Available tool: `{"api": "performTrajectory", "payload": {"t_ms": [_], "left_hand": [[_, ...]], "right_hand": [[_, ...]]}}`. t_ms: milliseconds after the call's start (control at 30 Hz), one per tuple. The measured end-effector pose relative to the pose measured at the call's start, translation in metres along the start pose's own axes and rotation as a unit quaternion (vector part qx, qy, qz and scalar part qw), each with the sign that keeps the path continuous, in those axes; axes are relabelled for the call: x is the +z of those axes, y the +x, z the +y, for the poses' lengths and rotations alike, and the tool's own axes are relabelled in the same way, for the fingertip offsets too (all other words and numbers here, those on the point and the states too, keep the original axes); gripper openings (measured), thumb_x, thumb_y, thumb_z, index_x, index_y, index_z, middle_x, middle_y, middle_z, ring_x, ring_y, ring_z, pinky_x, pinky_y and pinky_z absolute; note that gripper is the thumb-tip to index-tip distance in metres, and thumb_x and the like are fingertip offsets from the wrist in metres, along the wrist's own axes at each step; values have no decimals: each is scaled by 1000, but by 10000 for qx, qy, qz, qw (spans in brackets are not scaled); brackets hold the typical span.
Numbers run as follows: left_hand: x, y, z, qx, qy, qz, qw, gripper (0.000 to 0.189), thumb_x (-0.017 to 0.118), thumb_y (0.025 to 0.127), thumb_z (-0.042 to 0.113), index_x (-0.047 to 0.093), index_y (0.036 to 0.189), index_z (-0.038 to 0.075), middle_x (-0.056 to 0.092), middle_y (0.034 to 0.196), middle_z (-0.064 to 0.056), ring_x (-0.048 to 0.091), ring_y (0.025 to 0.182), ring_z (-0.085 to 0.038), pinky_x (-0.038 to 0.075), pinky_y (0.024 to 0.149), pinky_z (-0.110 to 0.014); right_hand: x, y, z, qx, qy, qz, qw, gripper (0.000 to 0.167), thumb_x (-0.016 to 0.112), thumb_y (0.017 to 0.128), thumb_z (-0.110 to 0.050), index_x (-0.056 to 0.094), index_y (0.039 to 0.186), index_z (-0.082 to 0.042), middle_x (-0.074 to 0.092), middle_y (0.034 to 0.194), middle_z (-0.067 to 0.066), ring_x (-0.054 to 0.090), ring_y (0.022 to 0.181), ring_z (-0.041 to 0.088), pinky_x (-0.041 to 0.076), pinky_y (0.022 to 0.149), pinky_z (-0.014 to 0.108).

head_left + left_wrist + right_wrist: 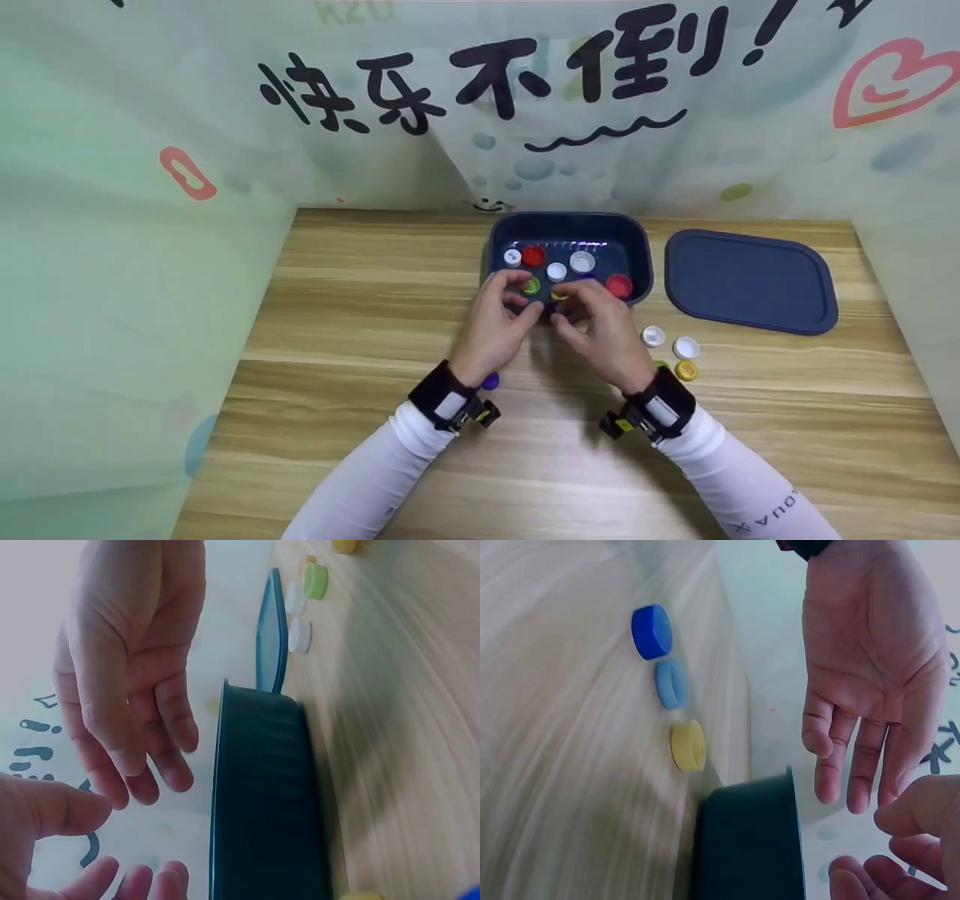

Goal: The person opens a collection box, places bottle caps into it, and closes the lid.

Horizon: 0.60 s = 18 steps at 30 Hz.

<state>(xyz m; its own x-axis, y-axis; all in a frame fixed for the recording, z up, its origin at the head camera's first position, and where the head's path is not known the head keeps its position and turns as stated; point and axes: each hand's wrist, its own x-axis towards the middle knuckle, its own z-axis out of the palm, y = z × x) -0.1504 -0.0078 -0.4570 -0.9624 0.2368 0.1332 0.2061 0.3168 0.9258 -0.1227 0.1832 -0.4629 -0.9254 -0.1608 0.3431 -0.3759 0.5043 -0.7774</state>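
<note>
Both hands hover over the near rim of a dark blue plastic box (646,255) holding bottle caps. My left hand (495,319) has its fingers loosely bent, close to a green cap (531,286) in the box. Facing it, my right hand (604,330) is bent the same way, near a yellow cap (557,295) partly covered by its fingers. Neither wrist view shows anything between the fingers. Also inside lie a red cap (533,256), another red cap (619,286), several white caps (582,261) and a partly hidden blue cap (587,277).
Right of the box lies its flat dark blue lid (750,281). White caps (686,347), an orange-yellow cap (686,370) and a half-hidden green cap (661,365) sit below it. On the left are a blue cap (652,631), a light blue cap (671,683) and a yellow cap (688,745).
</note>
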Motion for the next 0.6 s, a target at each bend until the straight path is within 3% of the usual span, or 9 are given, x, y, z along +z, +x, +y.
{"api": "performTrajectory", "payload": {"t_ms": [133,300,600], "left_hand": [[-9,-7,-5,-4,249,-9,9997,34,74,98,12,64,129,4,67,123,-12,67,97,-21,57,82,-33],[-20,-12,-17,-46,814,-151,9966,26,75,99,16,69,122,4,65,113,-10,66,97,-25,56,84,-35],[-28,-14,-46,-57,2020,-553,9778,36,80,95,18,69,122,-3,64,114,-14,63,103,-27,56,91,-40]], "right_hand": [[9,-3,0,-124,-20,-346,9993,35,76,90,6,69,125,2,69,110,14,70,91,19,63,77,40],[21,-5,2,41,-153,-825,9965,34,76,90,5,70,124,2,68,112,15,70,92,20,62,78,37],[41,-4,8,461,-600,-1454,9865,38,80,91,-6,69,126,4,68,114,17,69,93,25,60,82,39]]}}
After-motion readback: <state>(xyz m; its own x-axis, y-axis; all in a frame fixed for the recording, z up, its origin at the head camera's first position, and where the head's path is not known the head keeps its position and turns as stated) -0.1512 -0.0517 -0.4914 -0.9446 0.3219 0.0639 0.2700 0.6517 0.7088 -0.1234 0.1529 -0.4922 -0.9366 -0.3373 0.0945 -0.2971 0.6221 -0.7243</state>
